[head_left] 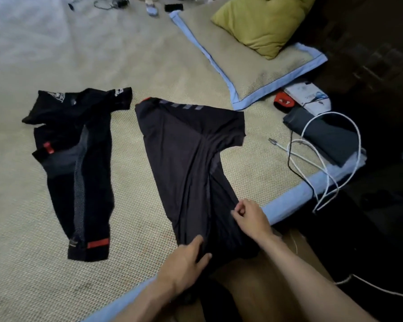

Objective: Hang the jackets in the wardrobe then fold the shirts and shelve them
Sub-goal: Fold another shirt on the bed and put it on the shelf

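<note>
A dark shirt (pixel 186 154) with grey stripes near its shoulder lies spread on the woven bed mat (pixel 135 196), its hem toward me and one sleeve out to the right. My left hand (pixel 186 259) grips the hem at the near edge, thumb on top. My right hand (pixel 250 217) pinches the shirt's right side between thumb and fingers. A second black shirt (pixel 79 168) with red tabs and a mesh panel lies crumpled to the left, apart from both hands.
A mat-covered pillow (pixel 247 73) with blue trim carries a yellow-green cushion (pixel 263 22) at the back right. White and black cables (pixel 323 159) loop over a folded grey cloth (pixel 323 135) at the bed's right edge. Small items lie at the far top.
</note>
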Tool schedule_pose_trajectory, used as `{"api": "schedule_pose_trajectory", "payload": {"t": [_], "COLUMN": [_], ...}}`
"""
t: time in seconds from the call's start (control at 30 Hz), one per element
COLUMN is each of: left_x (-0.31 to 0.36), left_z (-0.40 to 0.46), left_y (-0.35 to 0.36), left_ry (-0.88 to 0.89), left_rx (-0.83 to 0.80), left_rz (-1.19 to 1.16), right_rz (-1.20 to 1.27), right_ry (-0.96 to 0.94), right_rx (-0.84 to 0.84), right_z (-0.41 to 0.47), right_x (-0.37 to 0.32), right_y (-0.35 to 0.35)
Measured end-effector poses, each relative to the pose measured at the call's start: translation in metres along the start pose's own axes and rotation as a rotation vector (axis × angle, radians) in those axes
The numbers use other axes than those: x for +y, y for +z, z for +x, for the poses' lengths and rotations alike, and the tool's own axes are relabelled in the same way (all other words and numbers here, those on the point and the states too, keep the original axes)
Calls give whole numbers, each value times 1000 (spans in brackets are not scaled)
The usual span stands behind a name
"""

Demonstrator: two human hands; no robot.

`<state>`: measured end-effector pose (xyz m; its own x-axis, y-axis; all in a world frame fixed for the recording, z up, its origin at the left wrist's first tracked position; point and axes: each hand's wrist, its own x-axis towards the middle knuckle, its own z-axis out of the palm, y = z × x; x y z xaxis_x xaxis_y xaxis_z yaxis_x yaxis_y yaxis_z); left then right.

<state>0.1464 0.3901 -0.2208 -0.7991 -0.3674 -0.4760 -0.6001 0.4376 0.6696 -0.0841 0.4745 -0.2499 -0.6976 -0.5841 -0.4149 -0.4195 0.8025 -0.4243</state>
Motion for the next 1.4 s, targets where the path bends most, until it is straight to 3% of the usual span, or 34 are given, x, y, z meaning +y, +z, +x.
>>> {"api": "schedule_pose_trajectory", "payload": {"t": [0.1, 0.17, 0.3, 0.53, 0.67, 0.77, 0.9, 1.03, 1.13, 1.23, 1.4], "left_x": [32, 48, 65, 73, 77, 78, 66, 45, 30, 20, 1], "left_z": [15, 27, 47, 66, 72, 84, 118, 163, 200, 232, 284], "left_y": [25, 42, 61, 67, 65, 56, 18, -42, -84, -114, -138], "left_ry": [45, 64, 37, -11, -108, -73, -144, -168, -213, -217, -81], "left_rx": [-22, -76, -200, -459, -723, -770, -598, -240, 37, 229, 475], "left_rz": [-74, -119, -130, -106, -109, 37, 20, 128, 146, 247, 532], "right_rz": [662, 731, 657, 836, 567, 384, 334, 110, 101, 426, 1420], "right_ry": [293, 271, 197, 172, 105, 166, 119, 57, 112, 253, 448], "right_rx": [-428, -549, -371, -193, -34, 18, -161, -366, -457, -366, -379], "right_z": [-17, -21, -19, -15, -11, 0, 7, 17, 49, 103, 210], "right_x": [-14, -7, 14, 52, 66, 76, 81, 92, 81, 44, -34], "right_y": [-2, 4, 7, -2, 5, 8, 1, -10, -28, -39, -56]}}
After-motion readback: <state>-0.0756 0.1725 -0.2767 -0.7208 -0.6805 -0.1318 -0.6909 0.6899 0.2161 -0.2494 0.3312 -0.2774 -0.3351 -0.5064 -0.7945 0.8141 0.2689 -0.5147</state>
